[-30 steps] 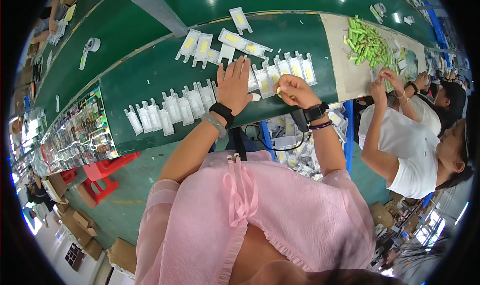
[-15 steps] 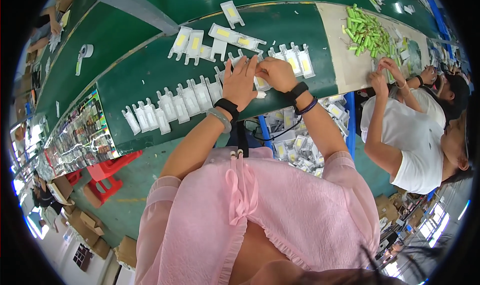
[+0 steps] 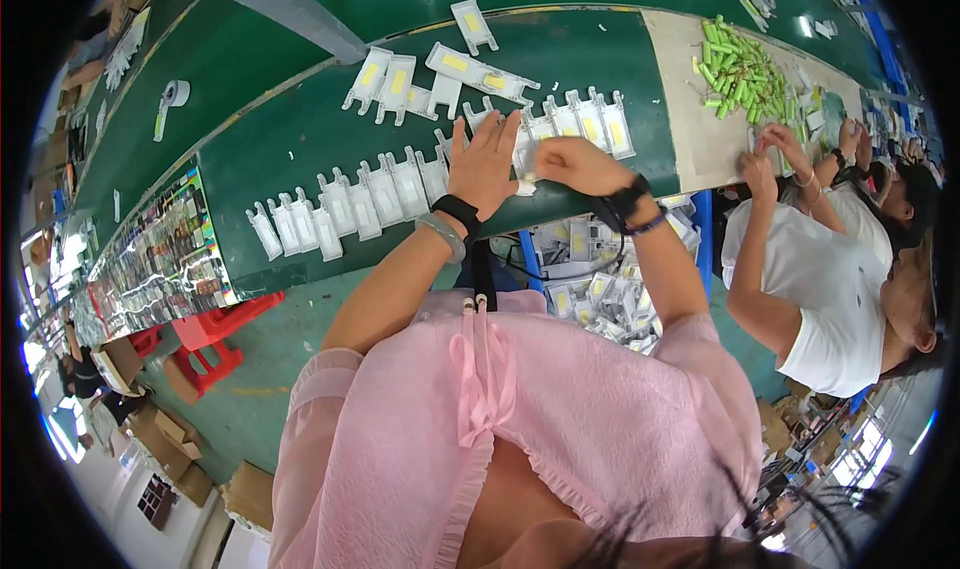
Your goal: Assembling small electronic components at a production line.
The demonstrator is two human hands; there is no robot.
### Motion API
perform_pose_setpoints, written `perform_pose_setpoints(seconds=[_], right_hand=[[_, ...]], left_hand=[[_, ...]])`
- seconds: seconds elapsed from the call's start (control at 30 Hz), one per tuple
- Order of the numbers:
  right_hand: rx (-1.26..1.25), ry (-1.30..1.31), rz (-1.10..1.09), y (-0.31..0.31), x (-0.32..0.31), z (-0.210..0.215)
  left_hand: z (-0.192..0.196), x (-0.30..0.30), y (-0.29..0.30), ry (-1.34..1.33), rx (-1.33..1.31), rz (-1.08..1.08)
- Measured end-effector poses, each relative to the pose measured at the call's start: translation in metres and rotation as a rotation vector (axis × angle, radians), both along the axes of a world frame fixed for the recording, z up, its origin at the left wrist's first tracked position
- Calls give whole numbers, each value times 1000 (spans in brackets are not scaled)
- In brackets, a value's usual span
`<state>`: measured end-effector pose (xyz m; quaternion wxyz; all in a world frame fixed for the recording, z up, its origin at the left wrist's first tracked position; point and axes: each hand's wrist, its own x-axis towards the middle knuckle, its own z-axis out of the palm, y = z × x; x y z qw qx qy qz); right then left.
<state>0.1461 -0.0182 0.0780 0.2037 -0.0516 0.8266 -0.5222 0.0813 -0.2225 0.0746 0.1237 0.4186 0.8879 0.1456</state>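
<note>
My left hand (image 3: 483, 169) lies flat with its fingers stretched over the row of white plastic housings, hiding part of it. Right of it, my right hand (image 3: 580, 167) is closed, fingertips pinched together low beside the row; whatever they hold is too small to make out. A small white scrap (image 3: 525, 186) sits between the two hands near the table edge. Left of my hands stand several plain white housings (image 3: 363, 209) side by side. Housings with yellow rectangles (image 3: 592, 129) continue the row on the right.
Behind the row lie loose housings (image 3: 455, 64) on the green table (image 3: 570, 54). A blue-sided bin (image 3: 704, 244) of housings stands below the table edge. Green cylinders (image 3: 740, 74) are heaped at the right, by a co-worker in white (image 3: 800, 259). A tape roll (image 3: 176, 93) lies far left.
My right hand has drawn back slightly from the row, down and to the right, its fingers now lower near the white scrap. The left hand stays spread in nearly the same place.
</note>
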Motion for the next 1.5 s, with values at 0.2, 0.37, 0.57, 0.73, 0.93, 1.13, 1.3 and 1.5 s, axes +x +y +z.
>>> perform_pose_setpoints(seconds=[0.2, 0.37, 0.57, 0.73, 0.93, 1.13, 1.3, 1.5], right_hand=[[-1402, -283, -596, 35, 55, -13], [-703, -218, -677, 24, 13, 1], [361, 343, -300, 13, -12, -23], [393, 288, -201, 16, -20, -23], [678, 332, 15, 15, -30, -24], [-188, -116, -198, 28, 30, 9], [-1499, -325, -615, 44, 80, -18], [-1328, -201, -461, 83, 38, -39]], left_hand=[[21, 1, 9, -6, 25, -23], [4, 5, 32, -38, 114, -28], [-4, 8, 40, -60, 121, 28], [-5, 8, 38, -34, 68, 15], [-5, 9, 38, -43, 101, 27], [-6, 5, 34, 6, 21, 12], [6, 4, 42, -32, 24, -29], [3, 5, 71, -50, 119, -71]])
